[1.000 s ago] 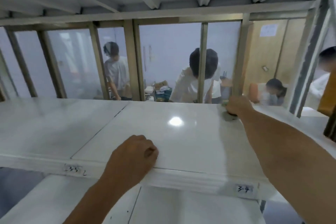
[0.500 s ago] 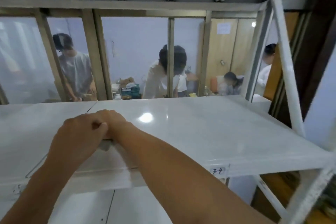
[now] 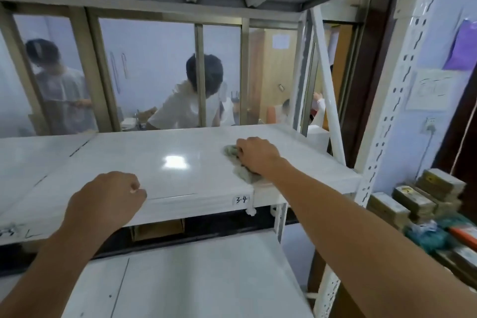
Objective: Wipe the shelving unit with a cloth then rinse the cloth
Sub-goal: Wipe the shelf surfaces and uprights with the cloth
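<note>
1. The right hand (image 3: 256, 155) presses the cloth (image 3: 240, 165) flat against the white shelf (image 3: 180, 178), near the shelf's right front corner. The grip is closed down on the cloth, fingers curled over its top, with greenish-grey fabric showing to the left of the knuckles and under the wrist.
2. The left hand (image 3: 108, 196) rests on the shelf's front edge, fist loosely closed with nothing in it. It looks like a brace; leaving it there should steady the body during long reaches.
3. Wiping well probably means a flat palm and even pressure, so the whole cloth touches the surface rather than only the bunched part.
4. Work in straight overlapping passes from the back rail toward the front lip, so dirt comes to one edge instead of being spread around.
5. The seam (image 3: 77, 148) between the two shelf panels and the front lip by the "3-4" label (image 3: 241, 199) likely trap dust; run a folded edge of the cloth along them.
6. The slanted brace (image 3: 327, 90) at the right end stands close to the wiping hand, so shorten strokes there to avoid knocking knuckles.
7. The lower shelf (image 3: 206, 279) appears still to need attention before rinsing; no sink or water is visible from here.
</note>
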The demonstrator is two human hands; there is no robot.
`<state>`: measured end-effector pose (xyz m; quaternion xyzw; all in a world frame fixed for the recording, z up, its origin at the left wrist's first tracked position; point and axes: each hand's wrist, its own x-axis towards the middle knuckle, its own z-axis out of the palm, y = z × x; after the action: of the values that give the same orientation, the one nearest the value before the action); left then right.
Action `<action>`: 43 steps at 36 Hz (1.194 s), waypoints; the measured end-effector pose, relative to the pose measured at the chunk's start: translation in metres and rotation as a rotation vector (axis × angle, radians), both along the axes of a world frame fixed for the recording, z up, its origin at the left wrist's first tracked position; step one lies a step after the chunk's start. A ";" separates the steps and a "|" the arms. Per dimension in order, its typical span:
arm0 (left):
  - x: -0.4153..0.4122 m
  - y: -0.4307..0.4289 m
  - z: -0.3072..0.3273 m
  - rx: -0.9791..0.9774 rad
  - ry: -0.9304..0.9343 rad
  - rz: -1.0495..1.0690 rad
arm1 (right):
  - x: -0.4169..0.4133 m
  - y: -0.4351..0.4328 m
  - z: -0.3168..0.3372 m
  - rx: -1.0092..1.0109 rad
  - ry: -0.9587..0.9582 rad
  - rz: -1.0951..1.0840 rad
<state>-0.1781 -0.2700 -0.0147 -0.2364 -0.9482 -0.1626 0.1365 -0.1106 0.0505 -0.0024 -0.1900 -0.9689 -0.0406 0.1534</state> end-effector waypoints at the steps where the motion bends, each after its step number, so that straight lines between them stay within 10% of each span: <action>1: 0.005 0.001 -0.003 0.010 0.015 0.002 | 0.016 0.015 0.000 0.027 -0.011 -0.045; 17: 0.031 -0.007 -0.028 0.192 0.133 -0.094 | 0.124 0.058 0.010 0.044 -0.059 -0.491; 31: 0.007 -0.045 -0.015 0.342 0.039 -0.171 | -0.046 -0.238 -0.003 -0.042 0.048 0.283; 43: -0.040 -0.076 0.001 0.262 -0.131 -0.332 | -0.060 -0.190 0.017 -0.500 0.006 0.547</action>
<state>-0.2179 -0.3465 -0.0140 -0.3587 -0.8738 -0.3195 0.0756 -0.1706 -0.1399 0.0146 0.0441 -0.9634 0.2404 0.1102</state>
